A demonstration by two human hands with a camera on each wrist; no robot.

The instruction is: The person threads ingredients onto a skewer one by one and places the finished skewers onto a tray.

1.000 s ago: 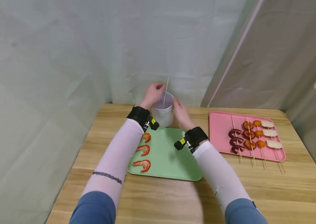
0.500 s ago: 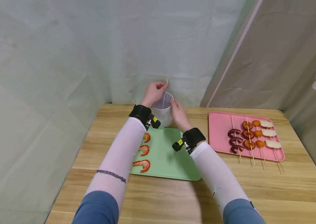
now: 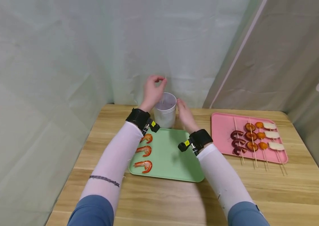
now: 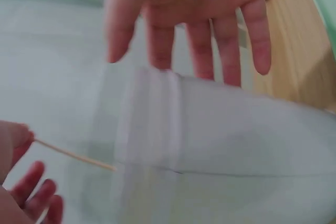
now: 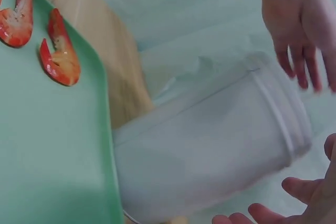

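Your left hand [image 3: 152, 89] sits just above centre in the head view, over the mouth of the white jar [image 3: 164, 110], with thumb and fingertips pinched on a thin wooden skewer [image 4: 73, 155]. In the head view only its tip shows above your fingers; the left wrist view, at its lower left, shows the stick running from your fingers toward the jar. Your right hand [image 3: 184, 112] is just right of the jar, fingers straight and relaxed, beside its wall; whether it touches the jar cannot be told from these views.

The step in hand looks like drawing one skewer out of the jar. The next move probably calls for lifting the stick straight up until it is free of the rim, with the jar kept steady, then bringing it toward the green tray [image 3: 173, 157] below the jar, where three shrimp [image 3: 145, 150] lie in a column along its left edge.

At the right of the frame a pink tray [image 3: 221, 131] carries finished skewers [image 3: 254, 138] of dark, orange and pale pieces. All of it rests on a wooden table [image 3: 159, 194].

No brand, label or writing can be read; the wrist bands show only small yellow tags, too small to make out.
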